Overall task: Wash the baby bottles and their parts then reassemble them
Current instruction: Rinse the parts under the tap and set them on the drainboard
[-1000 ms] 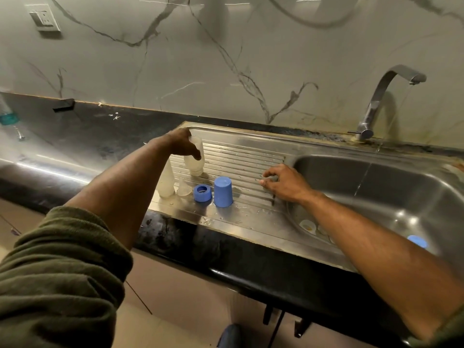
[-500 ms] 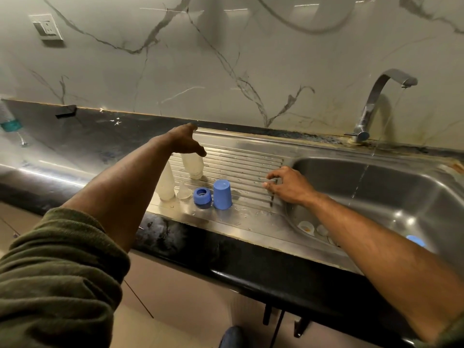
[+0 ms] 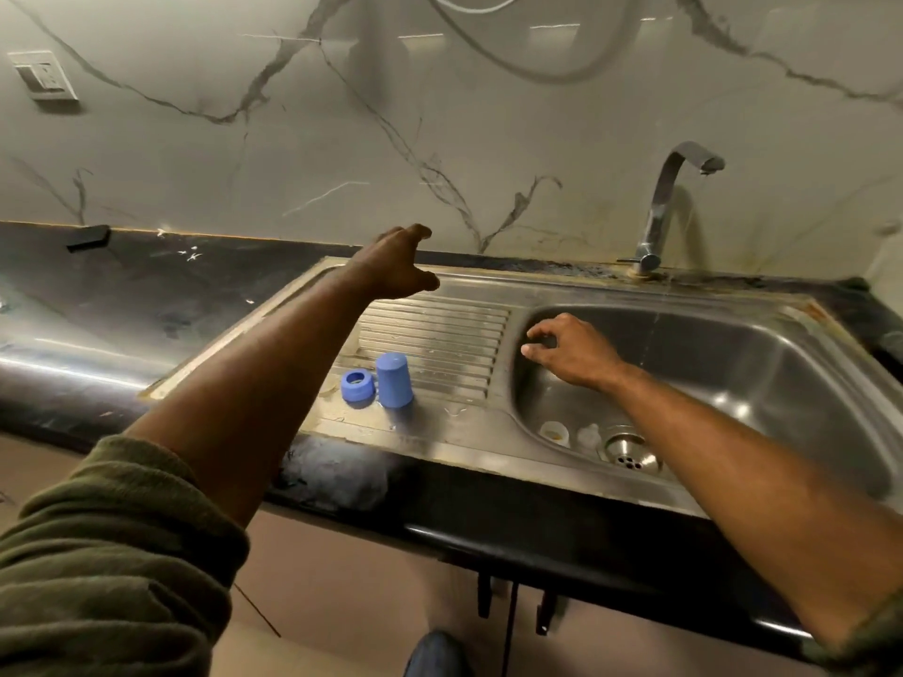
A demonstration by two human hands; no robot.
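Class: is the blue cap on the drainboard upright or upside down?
Upside down: the blue cap stands on its wider open end, closed narrower end on top, beside the blue ring.

Head view, looking down, close over sink (image 3: pixel 733 364), edges perhaps warped

left forearm (image 3: pixel 273 383) hides drainboard (image 3: pixel 440 334) left part | sink (image 3: pixel 806 383) right rim cut off
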